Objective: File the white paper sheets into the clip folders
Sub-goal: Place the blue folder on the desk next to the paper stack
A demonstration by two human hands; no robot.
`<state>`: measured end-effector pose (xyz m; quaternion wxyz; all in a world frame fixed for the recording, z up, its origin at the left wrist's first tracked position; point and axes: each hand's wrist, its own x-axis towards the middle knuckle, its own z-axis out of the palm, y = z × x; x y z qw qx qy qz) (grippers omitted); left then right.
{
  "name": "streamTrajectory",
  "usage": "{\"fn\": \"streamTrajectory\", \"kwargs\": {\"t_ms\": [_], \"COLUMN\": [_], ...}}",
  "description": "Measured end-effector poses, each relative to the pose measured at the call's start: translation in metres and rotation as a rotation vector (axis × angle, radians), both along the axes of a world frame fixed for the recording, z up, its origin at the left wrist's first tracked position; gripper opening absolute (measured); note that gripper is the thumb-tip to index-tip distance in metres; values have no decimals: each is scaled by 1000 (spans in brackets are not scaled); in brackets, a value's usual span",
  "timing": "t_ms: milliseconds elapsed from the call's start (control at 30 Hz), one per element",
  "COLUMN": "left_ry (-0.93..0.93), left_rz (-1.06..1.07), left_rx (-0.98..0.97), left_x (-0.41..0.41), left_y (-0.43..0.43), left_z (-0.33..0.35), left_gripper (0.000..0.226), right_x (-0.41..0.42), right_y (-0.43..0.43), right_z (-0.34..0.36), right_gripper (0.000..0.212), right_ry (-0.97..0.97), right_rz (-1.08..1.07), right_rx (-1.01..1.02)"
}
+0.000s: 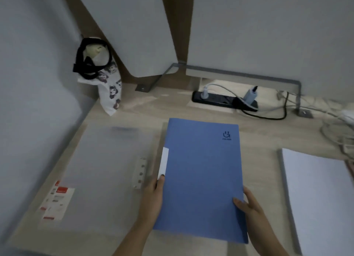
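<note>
Both hands grip a closed folder (203,175), blue, matte and rectangular: the left hand (153,196) pinches its left edge beside a white strip (163,163), the right hand (247,204) clasps its right edge, thumb on the cover. Just left of the left hand lies a frosted, translucent folder (99,169) with a metal clip (139,171). Right of the right hand, apart, sits a stack of smooth white sheets (321,194) on the pale wooden desk (258,140). Beyond the hands are a black power strip (220,100) with cables and a printed cloth bag (107,87).
</note>
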<state>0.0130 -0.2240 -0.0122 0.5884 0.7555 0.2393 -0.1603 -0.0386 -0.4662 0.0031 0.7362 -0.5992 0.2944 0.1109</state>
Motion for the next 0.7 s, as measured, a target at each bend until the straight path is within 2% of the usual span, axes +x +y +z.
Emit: {"fn": "streamTrajectory", "kwargs": {"t_ms": [100,233,433,567,633,700], "left_ry": [56,175,62,80,72,28], "left_rz": [-96,-68,77,306,332,323], "left_rx": [48,-54,-28,-237,-292,-294], "left_x": [2,-5,-15,-4,7,22], "left_y": [-29,-56,-70,-73,-70,-66], "left_z": [-22,-42,-51,-52,-53,-52], "left_gripper": [52,42,39,49,45,41], "right_x": [-21,-35,-32,-34,-39,-44], "right_y": [-25,-45,-58,-70,-77,-83], "right_z": [-8,-18,-26,-29,-31,-36], "right_gripper": [37,40,35,44,52,49], "right_ry": [36,96,101,116,127,130], "right_rz": [-95,-133,-95,-82,-76,-61], "right_rx": [-22,-42,-76,-50,-33,-23]}}
